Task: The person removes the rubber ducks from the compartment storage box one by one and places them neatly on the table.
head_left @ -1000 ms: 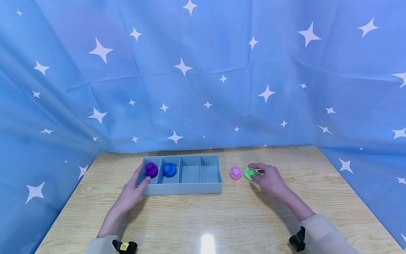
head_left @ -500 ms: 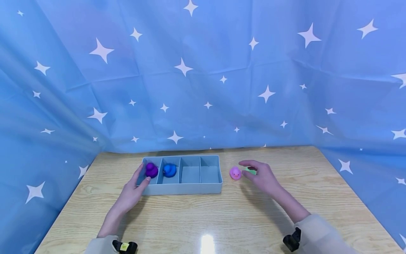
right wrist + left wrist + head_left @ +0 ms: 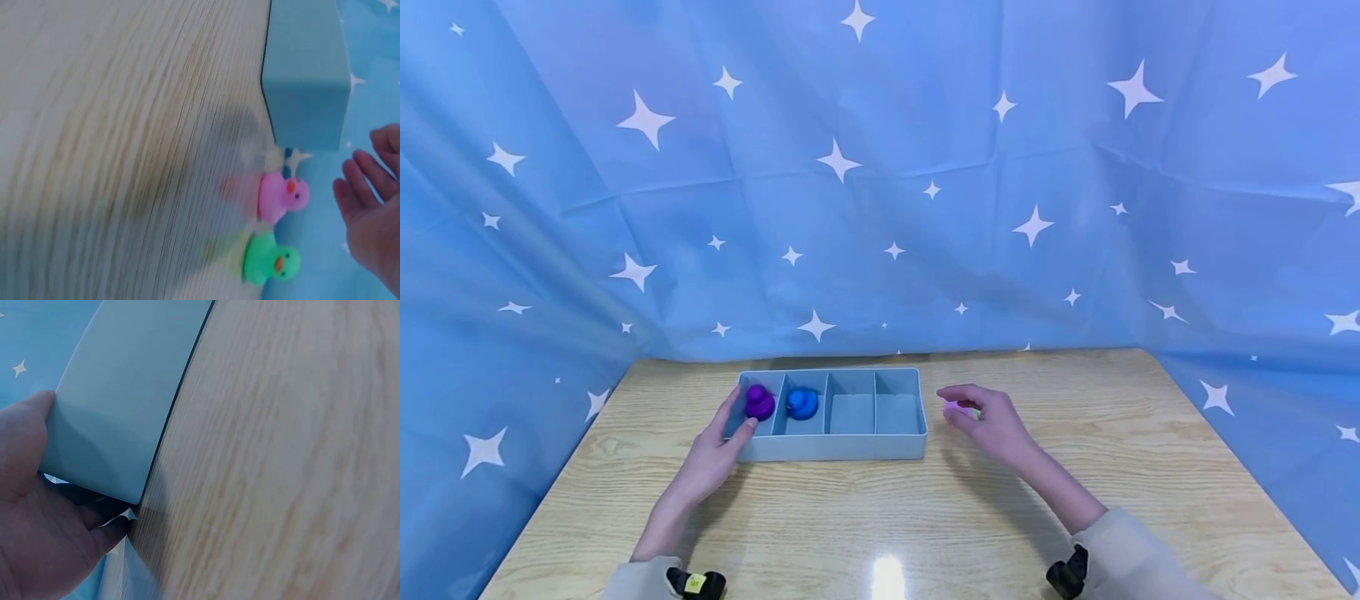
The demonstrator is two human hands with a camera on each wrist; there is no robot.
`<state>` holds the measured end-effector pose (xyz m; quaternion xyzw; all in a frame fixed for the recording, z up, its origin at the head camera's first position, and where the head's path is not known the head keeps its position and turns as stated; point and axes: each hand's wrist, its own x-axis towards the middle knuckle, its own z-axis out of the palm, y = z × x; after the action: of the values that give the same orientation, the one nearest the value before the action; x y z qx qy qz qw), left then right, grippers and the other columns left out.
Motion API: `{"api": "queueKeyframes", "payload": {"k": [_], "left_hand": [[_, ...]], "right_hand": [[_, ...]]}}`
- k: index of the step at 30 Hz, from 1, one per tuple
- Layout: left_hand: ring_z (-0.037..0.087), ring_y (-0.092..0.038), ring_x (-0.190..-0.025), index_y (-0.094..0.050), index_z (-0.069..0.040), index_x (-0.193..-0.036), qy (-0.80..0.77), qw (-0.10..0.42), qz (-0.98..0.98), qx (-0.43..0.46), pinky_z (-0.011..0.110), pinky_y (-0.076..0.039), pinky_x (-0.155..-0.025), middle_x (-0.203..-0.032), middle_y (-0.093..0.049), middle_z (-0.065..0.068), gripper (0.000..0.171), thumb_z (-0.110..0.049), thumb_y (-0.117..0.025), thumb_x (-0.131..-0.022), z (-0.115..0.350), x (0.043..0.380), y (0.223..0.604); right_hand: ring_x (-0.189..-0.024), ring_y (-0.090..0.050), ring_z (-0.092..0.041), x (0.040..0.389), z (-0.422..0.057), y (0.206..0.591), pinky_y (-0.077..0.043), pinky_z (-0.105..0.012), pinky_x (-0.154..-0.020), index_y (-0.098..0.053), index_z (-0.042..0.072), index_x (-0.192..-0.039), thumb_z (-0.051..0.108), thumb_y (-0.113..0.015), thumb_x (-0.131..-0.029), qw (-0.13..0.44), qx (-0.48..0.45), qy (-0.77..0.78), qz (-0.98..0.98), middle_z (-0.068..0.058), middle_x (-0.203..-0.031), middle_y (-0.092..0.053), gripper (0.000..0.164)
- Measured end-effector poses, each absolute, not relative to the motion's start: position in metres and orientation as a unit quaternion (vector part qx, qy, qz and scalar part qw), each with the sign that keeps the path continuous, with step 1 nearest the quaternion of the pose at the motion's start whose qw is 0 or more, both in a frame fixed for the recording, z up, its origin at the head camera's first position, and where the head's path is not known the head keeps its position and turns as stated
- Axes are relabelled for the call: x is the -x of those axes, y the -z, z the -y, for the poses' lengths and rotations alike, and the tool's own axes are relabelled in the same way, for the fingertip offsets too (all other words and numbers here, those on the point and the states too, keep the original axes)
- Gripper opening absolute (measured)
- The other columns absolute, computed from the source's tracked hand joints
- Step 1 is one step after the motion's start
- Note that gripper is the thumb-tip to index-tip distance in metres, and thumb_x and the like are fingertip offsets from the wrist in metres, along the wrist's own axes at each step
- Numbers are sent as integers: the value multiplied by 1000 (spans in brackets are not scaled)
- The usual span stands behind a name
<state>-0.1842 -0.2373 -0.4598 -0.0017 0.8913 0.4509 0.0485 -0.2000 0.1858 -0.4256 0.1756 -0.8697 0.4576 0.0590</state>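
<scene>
My left hand point(image 3: 709, 460) holds the left end of a grey-blue divided box point(image 3: 835, 448). Its thumb lies at the front rim, and its fingers go round the end wall. A purple rubber duck point(image 3: 760, 404) sits in the leftmost compartment, a blue rubber duck point(image 3: 803, 404) in the one beside it. Right of the box, my right hand point(image 3: 994, 425) hovers over a pink rubber duck point(image 3: 281, 197) with fingers spread, apart from it in the right wrist view. A green rubber duck point(image 3: 265, 259) stands beside the pink one, mostly hidden by the hand in the head view.
The wooden table point(image 3: 850, 517) runs back to a blue star-patterned curtain point(image 3: 880, 208), which also hangs along both sides. Two compartments at the box's right end hold nothing. Each wrist carries a small black camera.
My right hand has moved left, from around the green duck to over the pink duck. The left hand stays on the box, and the ducks have not moved.
</scene>
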Motion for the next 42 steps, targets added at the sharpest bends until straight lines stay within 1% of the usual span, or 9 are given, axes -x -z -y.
{"api": "queueKeyframes", "payload": {"k": [2, 7, 12, 14, 19, 21, 26, 37, 42], "left_hand": [[50, -11, -152, -5, -19, -167, -451, 48, -891, 1, 65, -16, -120, -169, -13, 23, 72, -42, -43, -110, 238, 184, 460], [49, -12, -152, -5, -19, -167, -449, 47, -892, 0, 65, -16, -120, -169, -13, 21, 73, -43, -43, -110, 238, 184, 459], [50, -13, -151, -5, -19, -167, -446, 44, -894, -3, 64, -17, -120, -169, -14, 21, 72, -42, -44, -110, 238, 184, 459], [50, -14, -151, -5, -19, -167, -446, 43, -894, -4, 64, -17, -120, -169, -14, 22, 72, -42, -43, -111, 238, 184, 459], [51, -14, -151, -5, -19, -167, -445, 44, -895, -3, 65, -17, -119, -167, -15, 26, 72, -43, -43, -110, 238, 184, 458], [50, -14, -151, -5, -19, -167, -446, 44, -894, -3, 65, -17, -119, -167, -14, 26, 72, -43, -43, -110, 238, 184, 458], [49, -13, -151, -5, -19, -167, -448, 43, -893, -3, 64, -16, -120, -169, -14, 22, 72, -43, -43, -110, 238, 184, 459], [49, -12, -152, -5, -19, -167, -448, 46, -893, 1, 64, -16, -120, -169, -13, 20, 72, -42, -44, -110, 238, 184, 458], [49, -11, -152, -5, -19, -167, -448, 49, -893, 1, 64, -16, -120, -169, -13, 21, 72, -43, -44, -110, 237, 183, 458]], "right_hand": [[-104, -67, -32, 200, -180, 425, -58, -36, -84, -72, -2, -122, 0, -69, -95, 58, -175, -469, 863, -18, -117, -73, 26], [-111, -66, -35, 200, -164, 425, -55, -50, -95, -73, 0, -121, -2, -70, -93, 55, -166, -490, 854, -16, -120, -72, 28], [-114, -64, -36, 199, -155, 426, -53, -54, -97, -73, 2, -122, -3, -71, -92, 51, -169, -482, 858, -12, -121, -72, 31], [-119, -63, -38, 198, -152, 424, -53, -55, -99, -73, 3, -124, -3, -70, -93, 45, -170, -480, 859, -11, -125, -71, 32], [-124, -60, -39, 198, -145, 420, -46, -63, -103, -71, 2, -125, -2, -68, -95, 25, -173, -496, 851, -10, -128, -70, 31], [-123, -60, -39, 199, -142, 420, -46, -64, -103, -71, 1, -124, -2, -67, -95, 30, -187, -493, 849, -12, -126, -71, 30], [-121, -62, -37, 202, -136, 420, -49, -59, -101, -71, 0, -125, -1, -68, -95, 43, -208, -480, 851, -12, -124, -71, 30], [-119, -64, -35, 202, -126, 418, -49, -58, -101, -72, 1, -124, 0, -69, -95, 47, -228, -478, 847, -11, -124, -71, 30], [-119, -64, -35, 203, -123, 421, -50, -58, -101, -71, 0, -123, 0, -68, -95, 48, -228, -486, 842, -10, -123, -72, 29]]}}
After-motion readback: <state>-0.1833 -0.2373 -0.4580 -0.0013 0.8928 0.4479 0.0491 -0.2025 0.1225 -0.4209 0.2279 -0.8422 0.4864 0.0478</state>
